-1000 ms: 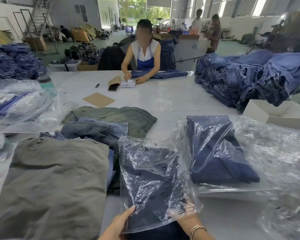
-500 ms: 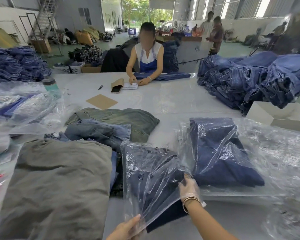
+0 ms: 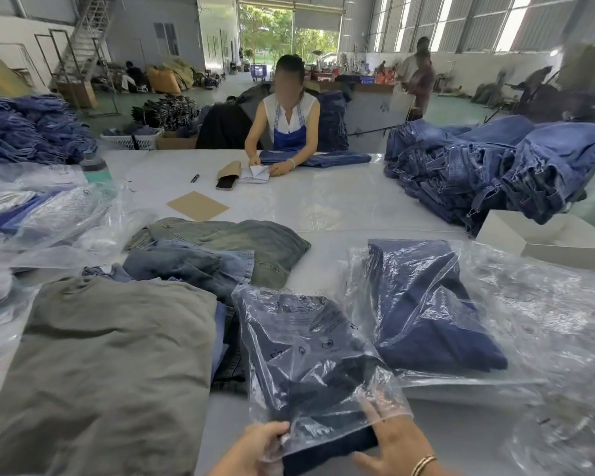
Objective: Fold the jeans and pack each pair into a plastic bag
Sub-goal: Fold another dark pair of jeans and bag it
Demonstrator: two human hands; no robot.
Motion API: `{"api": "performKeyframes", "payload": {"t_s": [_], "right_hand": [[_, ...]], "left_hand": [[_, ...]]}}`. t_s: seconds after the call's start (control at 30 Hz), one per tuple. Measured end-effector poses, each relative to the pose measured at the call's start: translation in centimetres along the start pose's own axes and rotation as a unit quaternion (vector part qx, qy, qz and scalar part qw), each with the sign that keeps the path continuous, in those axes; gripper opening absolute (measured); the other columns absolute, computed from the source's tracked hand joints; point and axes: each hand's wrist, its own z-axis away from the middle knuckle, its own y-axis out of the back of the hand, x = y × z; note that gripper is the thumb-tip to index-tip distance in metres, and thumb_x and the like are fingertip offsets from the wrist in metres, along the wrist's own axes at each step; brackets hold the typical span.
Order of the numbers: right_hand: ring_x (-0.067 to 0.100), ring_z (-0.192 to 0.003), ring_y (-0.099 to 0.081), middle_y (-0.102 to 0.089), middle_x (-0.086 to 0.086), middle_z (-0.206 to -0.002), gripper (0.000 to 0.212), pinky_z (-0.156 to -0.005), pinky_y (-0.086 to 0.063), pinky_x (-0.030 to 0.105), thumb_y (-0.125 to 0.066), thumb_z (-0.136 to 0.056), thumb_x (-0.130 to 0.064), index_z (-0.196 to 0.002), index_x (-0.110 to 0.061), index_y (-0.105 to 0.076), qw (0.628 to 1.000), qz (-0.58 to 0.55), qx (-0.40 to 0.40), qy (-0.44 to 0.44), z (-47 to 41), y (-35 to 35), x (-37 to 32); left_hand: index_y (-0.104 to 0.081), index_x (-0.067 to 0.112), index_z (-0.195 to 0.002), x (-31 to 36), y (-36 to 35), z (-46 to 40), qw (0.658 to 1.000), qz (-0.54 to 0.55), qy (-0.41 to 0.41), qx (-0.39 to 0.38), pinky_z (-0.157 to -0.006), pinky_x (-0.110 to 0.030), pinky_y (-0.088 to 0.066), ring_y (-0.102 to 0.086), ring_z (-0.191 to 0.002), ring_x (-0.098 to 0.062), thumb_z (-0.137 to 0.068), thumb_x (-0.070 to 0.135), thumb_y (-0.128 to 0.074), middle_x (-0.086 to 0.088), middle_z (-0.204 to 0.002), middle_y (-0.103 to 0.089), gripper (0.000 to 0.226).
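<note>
A folded pair of dark jeans [image 3: 310, 383] lies mostly inside a clear plastic bag [image 3: 289, 314] on the white table in front of me. Its near end sticks out of the bag's mouth. My left hand [image 3: 258, 444] pinches the bag's open edge at the lower left. My right hand [image 3: 392, 438] lies at the bag's mouth on the right, its fingertips under the plastic against the denim. A second bagged pair of dark blue jeans [image 3: 423, 310] rests just to the right. Unbagged folded jeans, grey-green [image 3: 110, 365] and blue [image 3: 189, 266], lie to the left.
A tall heap of blue jeans [image 3: 495, 166] fills the far right, beside an open white box [image 3: 550, 242]. Loose plastic bags [image 3: 49, 221] cover the left side. A person [image 3: 289, 121] sits across the table near a cardboard sheet [image 3: 197, 206] and a phone [image 3: 225, 183].
My right hand has come back out of the bag to its mouth. The jeans now sit deeper in the bag, and the bag lies flatter on the table.
</note>
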Motion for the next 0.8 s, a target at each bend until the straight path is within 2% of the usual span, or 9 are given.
{"api": "performKeyframes", "payload": {"t_s": [0.07,0.1,0.17,0.3,0.4,0.47,0.6,0.73,0.8], "right_hand": [[0.029,-0.142,0.025,0.007,0.012,-0.157,0.118,-0.117,-0.012,0.04,-0.049,-0.061,-0.078,-0.149,-0.024,0.01,0.999,-0.015,-0.044,-0.015,-0.5,2.0,0.7],[0.029,-0.147,0.001,-0.003,0.011,-0.159,0.123,-0.116,-0.021,0.035,-0.059,-0.06,-0.072,-0.151,-0.02,0.006,0.999,-0.016,-0.038,-0.008,-0.6,3.3,0.9],[0.024,-0.112,-0.061,-0.055,0.009,-0.132,0.109,-0.086,-0.052,0.022,-0.083,-0.048,-0.049,-0.141,-0.01,-0.041,1.0,-0.004,0.016,0.022,-1.1,6.5,0.4],[0.02,-0.044,-0.061,-0.069,0.002,-0.078,0.079,-0.034,-0.046,0.022,-0.093,-0.034,-0.018,-0.11,-0.017,-0.072,0.982,0.067,0.175,0.009,-2.4,12.3,0.3],[0.025,-0.06,-0.068,-0.072,0.007,-0.079,0.059,-0.052,-0.057,0.03,-0.089,-0.051,-0.014,-0.106,-0.011,-0.069,0.968,0.051,0.244,0.009,-3.4,18.2,1.5],[0.031,-0.075,-0.07,-0.073,0.009,-0.09,0.043,-0.062,-0.058,0.039,-0.076,-0.068,-0.003,-0.109,-0.01,-0.067,0.96,0.01,0.28,0.012,-3.8,22.1,1.9],[0.028,-0.057,-0.068,-0.072,0.007,-0.072,0.036,-0.047,-0.055,0.037,-0.082,-0.063,-0.006,-0.098,-0.008,-0.07,0.939,0.052,0.336,0.048,-3.7,26.9,2.5],[0.017,-0.049,-0.062,-0.068,-0.001,-0.064,0.022,-0.083,-0.044,0.037,-0.08,-0.065,-0.004,-0.084,-0.011,-0.071,0.924,0.11,0.35,0.106,-3.6,28.5,3.8],[0.02,-0.062,-0.062,-0.069,-0.001,-0.092,0.017,-0.086,-0.041,0.038,-0.077,-0.074,-0.008,-0.087,-0.015,-0.069,0.944,0.083,0.305,0.09,-3.7,28.3,4.3]], "left_hand": [[-0.068,-0.001,-0.097,3.0,-1.9,1.3,1.0,0.022,0.006,0.01,-0.057,-0.024,-0.044,-0.063,-0.079,-0.027,-0.084,0.009,-0.062,-0.013,-0.09,-0.069,0.018],[-0.071,0.004,-0.098,4.5,-2.9,2.0,0.999,0.033,0.0,0.013,-0.061,-0.025,-0.045,-0.063,-0.085,-0.027,-0.081,0.014,-0.062,-0.012,-0.098,-0.07,0.021],[-0.072,0.004,-0.094,7.6,-4.3,3.9,0.997,0.056,-0.043,0.001,-0.066,-0.029,-0.047,-0.065,-0.081,-0.027,-0.08,0.015,-0.06,-0.013,-0.098,-0.071,0.021],[-0.067,0.009,-0.076,13.5,-6.0,6.7,0.99,0.089,-0.106,0.001,-0.062,-0.029,-0.04,-0.057,-0.062,-0.02,-0.086,0.017,-0.055,-0.009,-0.072,-0.064,0.018],[-0.056,0.009,-0.099,17.7,-6.1,8.5,0.969,0.208,-0.13,-0.018,-0.061,-0.022,-0.052,-0.061,-0.064,-0.019,-0.095,0.018,-0.048,-0.011,-0.078,-0.06,0.012],[-0.055,0.006,-0.102,20.6,-5.8,10.3,0.97,0.187,-0.148,-0.046,-0.039,-0.016,-0.047,-0.058,-0.045,-0.01,-0.095,0.016,-0.05,-0.006,-0.067,-0.058,0.013],[-0.055,0.001,-0.1,25.1,-5.6,14.6,0.986,0.062,-0.127,-0.087,-0.03,-0.015,-0.041,-0.054,-0.037,-0.009,-0.088,0.017,-0.053,-0.007,-0.059,-0.06,0.02],[-0.051,-0.005,-0.115,27.0,-5.0,16.1,0.985,0.102,-0.089,-0.108,-0.046,-0.02,-0.052,-0.059,-0.043,-0.009,-0.074,0.014,-0.055,-0.003,-0.06,-0.063,0.046],[-0.053,-0.003,-0.113,27.1,-4.7,16.0,0.986,0.105,-0.087,-0.091,-0.058,-0.023,-0.055,-0.062,-0.046,-0.008,-0.073,0.014,-0.057,0.001,-0.061,-0.064,0.043]]}}
